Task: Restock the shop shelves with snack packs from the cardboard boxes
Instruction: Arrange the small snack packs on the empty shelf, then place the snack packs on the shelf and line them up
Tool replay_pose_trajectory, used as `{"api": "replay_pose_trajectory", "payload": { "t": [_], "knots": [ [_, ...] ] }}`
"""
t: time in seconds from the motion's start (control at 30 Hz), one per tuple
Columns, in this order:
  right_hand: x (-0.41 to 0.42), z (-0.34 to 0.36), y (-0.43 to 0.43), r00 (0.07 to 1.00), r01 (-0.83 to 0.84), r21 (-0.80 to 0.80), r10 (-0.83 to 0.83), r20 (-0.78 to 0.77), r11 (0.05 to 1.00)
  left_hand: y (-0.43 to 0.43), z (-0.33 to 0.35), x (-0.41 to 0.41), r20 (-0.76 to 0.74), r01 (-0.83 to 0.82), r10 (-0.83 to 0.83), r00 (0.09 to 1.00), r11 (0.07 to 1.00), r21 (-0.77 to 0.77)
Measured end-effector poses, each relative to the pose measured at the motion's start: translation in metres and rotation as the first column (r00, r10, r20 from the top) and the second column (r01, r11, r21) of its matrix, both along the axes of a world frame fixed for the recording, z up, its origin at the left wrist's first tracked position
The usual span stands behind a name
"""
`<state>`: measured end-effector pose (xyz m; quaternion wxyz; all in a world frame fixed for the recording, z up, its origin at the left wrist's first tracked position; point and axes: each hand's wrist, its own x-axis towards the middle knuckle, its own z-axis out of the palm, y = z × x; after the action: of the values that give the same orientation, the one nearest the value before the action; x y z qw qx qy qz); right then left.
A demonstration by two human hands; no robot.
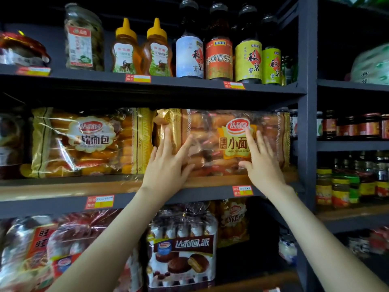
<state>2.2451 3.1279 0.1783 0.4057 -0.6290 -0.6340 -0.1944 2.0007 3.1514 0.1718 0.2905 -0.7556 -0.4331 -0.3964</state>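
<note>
So, left to right. On the middle shelf (63, 187) a soft-bread pack (90, 142) stands upright at the left, gold-edged, clear front, leaning back a bit. Just beside it on the right is the mini-bread pack (212, 131), the one I'm handling, upright on the same shelf and touching the soft-bread pack's right edge or very near it; can't tell which. My left hand (168, 165) lies flat on the pack's lower left front, fingers straight and spread, thumb out toward the middle, pressing not gripping. My right hand (261, 161) is flat on the lower right front over the yellow label, fingers straight and pointing up, thumb out to the left. Neither hand wraps the pack; both are open palms on the plastic. The pack's bottom edge sits on the wooden shelf board, its right end close to the upright post (307, 123).

Above, top shelf: a clear jar (84, 39), two honey bottles (141, 49) side by side, then four dark bottles (227, 51) in a row. Price tags (242, 190) are stuck on the shelf fronts. Lower shelf: a red-label pack (40, 243) at the left, a pie pack (183, 249) between my forearms, another soft-bread pack behind it. Right bay past the post: rows of small jars (345, 186) on two levels, a green-white bag (372, 66) up top. No cardboard box in view.
</note>
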Motion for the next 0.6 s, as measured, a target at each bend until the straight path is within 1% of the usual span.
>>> {"api": "replay_pose_trajectory", "payload": {
  "t": [0.03,0.1,0.17,0.23,0.27,0.33,0.4,0.43,0.5,0.53,0.6],
  "knots": [
    [-0.009,-0.008,-0.005,1.000,-0.003,0.068,0.003,0.005,0.998,-0.002,-0.005,-0.003,0.030,-0.019,0.018,0.999,0.999,0.033],
    [-0.034,-0.029,-0.016,0.995,-0.093,0.193,0.083,0.062,0.977,-0.010,-0.019,-0.009,0.072,-0.025,0.017,0.997,0.994,0.103],
    [-0.069,-0.060,-0.027,0.975,-0.204,0.233,0.175,0.141,0.951,-0.024,-0.041,-0.021,0.062,0.019,-0.027,0.998,0.991,0.133],
    [-0.109,-0.099,-0.035,0.944,-0.309,0.229,0.267,0.194,0.923,-0.042,-0.076,-0.040,0.057,0.098,-0.106,0.993,0.988,0.121],
    [-0.130,-0.120,-0.041,0.926,-0.356,0.209,0.314,0.211,0.911,-0.052,-0.099,-0.053,0.061,0.133,-0.138,0.989,0.988,0.075],
    [-0.175,-0.162,-0.054,0.895,-0.421,0.124,0.389,0.220,0.899,-0.079,-0.152,-0.086,0.091,0.170,-0.163,0.982,0.983,-0.071],
    [-0.220,-0.206,-0.070,0.854,-0.493,0.007,0.482,0.197,0.870,-0.110,-0.206,-0.128,0.137,0.168,-0.134,0.982,0.944,-0.285],
    [-0.244,-0.226,-0.080,0.830,-0.530,-0.064,0.533,0.165,0.845,-0.128,-0.233,-0.152,0.163,0.155,-0.096,0.982,0.903,-0.401],
    [-0.291,-0.265,-0.103,0.794,-0.578,-0.222,0.604,0.067,0.785,-0.163,-0.280,-0.202,0.213,0.119,0.014,0.977,0.793,-0.597],
    [-0.314,-0.285,-0.115,0.782,-0.589,-0.290,0.622,0.031,0.755,-0.180,-0.300,-0.226,0.213,0.088,0.080,0.974,0.730,-0.678],
    [-0.357,-0.323,-0.137,0.755,-0.606,-0.397,0.656,-0.012,0.689,-0.213,-0.337,-0.274,0.162,0.013,0.196,0.967,0.599,-0.801]
  ]
}}
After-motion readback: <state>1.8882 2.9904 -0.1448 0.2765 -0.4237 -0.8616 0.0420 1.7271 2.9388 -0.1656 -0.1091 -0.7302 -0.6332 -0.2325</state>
